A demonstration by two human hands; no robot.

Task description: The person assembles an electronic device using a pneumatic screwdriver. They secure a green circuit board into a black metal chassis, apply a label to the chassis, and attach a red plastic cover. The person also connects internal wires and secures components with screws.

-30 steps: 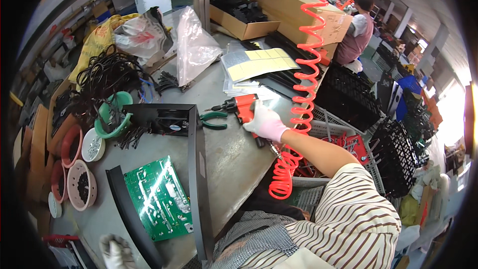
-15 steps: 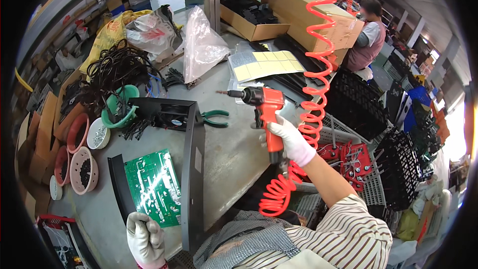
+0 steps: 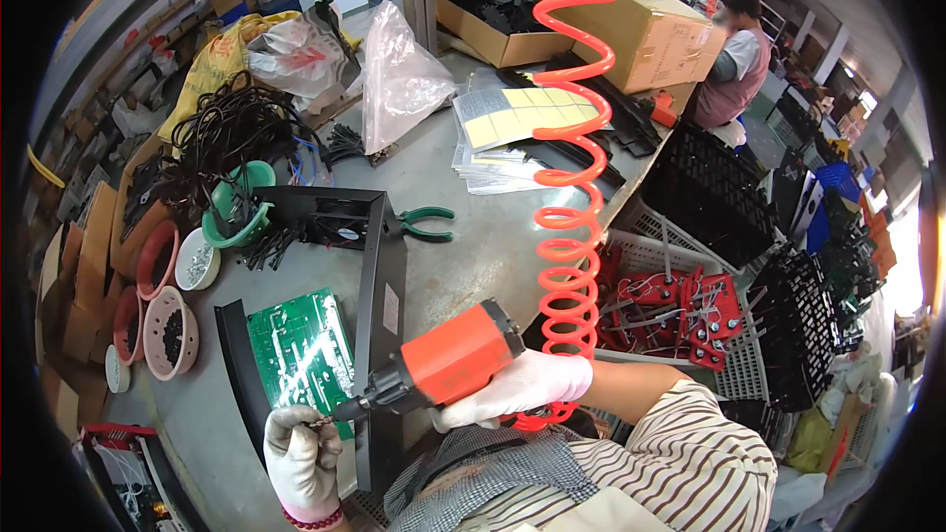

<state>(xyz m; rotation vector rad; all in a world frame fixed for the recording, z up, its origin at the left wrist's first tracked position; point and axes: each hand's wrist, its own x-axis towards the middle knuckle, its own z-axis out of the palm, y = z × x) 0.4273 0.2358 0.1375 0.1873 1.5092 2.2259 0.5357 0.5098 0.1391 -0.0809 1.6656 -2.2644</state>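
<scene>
My right hand [image 3: 522, 389], in a white glove, is wrapped round a red and black air screwdriver [image 3: 458, 355]. The tool lies nearly level, its bit pointing left over the black metal case [image 3: 382, 281]. At the bit's tip, my gloved left hand [image 3: 302, 458] is closed in a pinch. Whatever is between those fingers is too small to make out. Beside it, a green circuit board [image 3: 296, 350] lies inside the case, next to a dark curved strip. A coiled red air hose [image 3: 567, 246] runs down behind my right hand.
Green-handled pliers [image 3: 426, 224] lie beyond the case. Several bowls stand at left, including a pink one [image 3: 170, 335] with black screws and a white one [image 3: 197, 264]. Tangled black cables [image 3: 232, 128] lie behind. Crates with red parts [image 3: 705, 320] stand at right; a person [image 3: 734, 64] sits farther back.
My right hand has brought the screwdriver down and left, turning it until its bit meets my left fingertips. My left hand has risen slightly. The hose has swung left.
</scene>
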